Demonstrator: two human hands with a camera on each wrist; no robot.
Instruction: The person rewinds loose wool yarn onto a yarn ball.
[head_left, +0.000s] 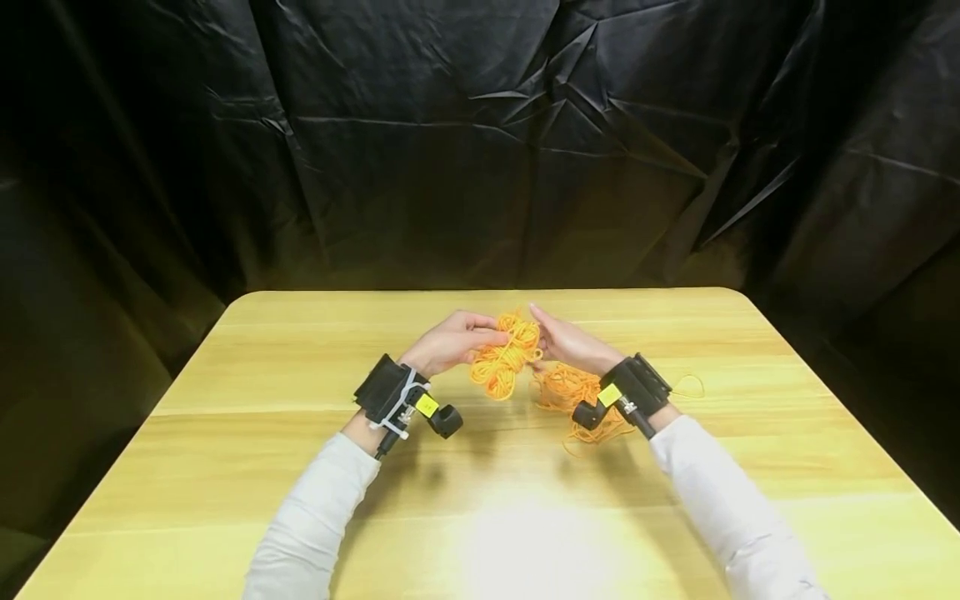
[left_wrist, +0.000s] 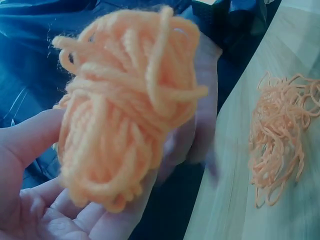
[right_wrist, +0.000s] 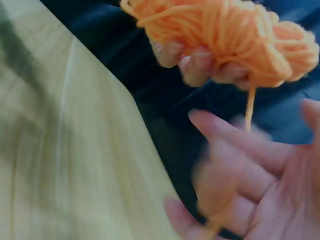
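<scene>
My left hand [head_left: 455, 340] holds a bundle of orange yarn [head_left: 504, 358] above the table, thumb on one side and fingers beneath. The bundle is wrapped across its middle, as the left wrist view shows with the yarn bundle [left_wrist: 125, 105] up close. My right hand [head_left: 573, 340] is just right of it, thumb raised apart. In the right wrist view a single yarn strand [right_wrist: 250, 107] drops from the bundle to behind the right hand's loosely bent, spread fingers [right_wrist: 250, 145], some of them blurred. Loose, tangled yarn [left_wrist: 280, 135] lies on the table below the right hand.
The light wooden table [head_left: 247, 467] has a bright glare patch near its front. A thin yarn loop [head_left: 688, 386] lies beyond the right wrist. Black sheeting [head_left: 420, 192] hangs behind the table. Each wrist wears a strapped camera.
</scene>
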